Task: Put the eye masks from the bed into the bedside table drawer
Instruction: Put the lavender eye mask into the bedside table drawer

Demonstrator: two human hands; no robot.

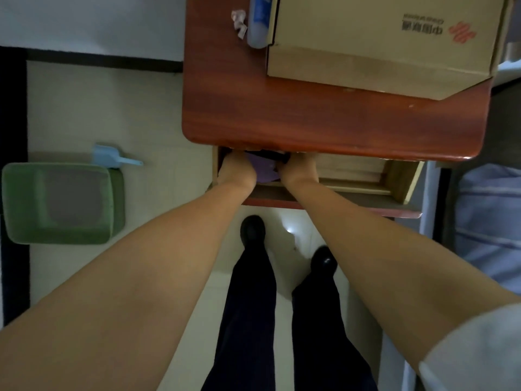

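Note:
Both my hands reach into the open drawer [366,182] of the red-brown bedside table [310,119]. My left hand [235,172] and my right hand [298,170] are at the drawer's left end, fingers tucked under the tabletop's edge. Between them lies a purple eye mask [263,172] with a dark mask or strap [270,156] just above it. Each hand seems to touch the masks, but the fingers are hidden, so the grip is unclear.
A cardboard box [380,43] and a blue item [258,21] stand on the tabletop. A green bin [59,204] with a blue scoop [111,158] sits on the floor at left. The striped bed [487,221] is at right. My feet stand below the drawer.

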